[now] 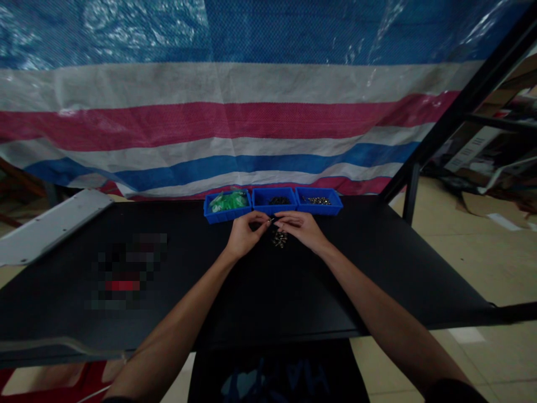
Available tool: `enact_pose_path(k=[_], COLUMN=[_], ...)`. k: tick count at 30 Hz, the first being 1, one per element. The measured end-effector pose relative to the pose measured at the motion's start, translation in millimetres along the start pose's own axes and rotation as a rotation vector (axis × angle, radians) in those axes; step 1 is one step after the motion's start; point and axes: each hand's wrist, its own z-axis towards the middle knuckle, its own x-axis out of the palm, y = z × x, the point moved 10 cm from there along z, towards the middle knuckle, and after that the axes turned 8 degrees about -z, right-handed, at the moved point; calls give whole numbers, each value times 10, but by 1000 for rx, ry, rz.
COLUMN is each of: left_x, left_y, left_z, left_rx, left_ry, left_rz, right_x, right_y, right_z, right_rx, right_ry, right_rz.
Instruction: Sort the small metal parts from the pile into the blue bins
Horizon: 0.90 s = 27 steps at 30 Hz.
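Note:
My left hand [245, 235] and my right hand [304, 228] meet fingertip to fingertip above the table. Between the left thumb and forefinger is a small metal piece [271, 220], too small to name exactly. The right fingers are pinched against its other side; what they grip there, if anything, is hidden. Just below the hands lies a small pile of brassy metal pieces [279, 239]. Behind them stand three blue bins: the left bin [229, 215] with green plastic packets [230, 201], the middle bin [260, 194] with dark small parts [279, 200], the right bin [325, 210] with shiny metal parts [319, 200].
The black table [289, 302] carries a blurred-out object [128, 274] on the left. A white panel [54, 224] lies along its left end. A striped tarp [235, 123] hangs behind, and a black metal frame [411, 193] rises at the right.

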Motion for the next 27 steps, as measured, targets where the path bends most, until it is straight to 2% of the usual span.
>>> enact_pose_path(k=[9, 14, 16, 17, 20, 22, 24, 27], left_x=[104, 136, 164, 198, 396, 558, 681, 737], left_y=[-129, -127, -136, -151, -196, -192, -153, -81], left_z=[-36, -44, -40, -37, -34, -26, -3, 40], left_rx=[18, 57, 99, 133, 248, 294, 303, 291], left_ry=[114, 161, 192, 216, 335, 424, 489, 525], left_rz=[48, 57, 127, 190, 413, 512, 581, 635], right_x=[60, 77, -29, -137, -589, -831, -969, -998], right_y=[-21, -43, -57, -60, -61, -72, -95, -120], right_z=[-8, 0, 24, 33, -25, -98, -139, -134], right_rx=[9, 26, 23, 14, -42, -71, -77, -55], right_ry=[64, 75, -19, -110, -485, -672, -763, -765], right_rz=[23, 47, 48, 48, 56, 60, 63, 46])
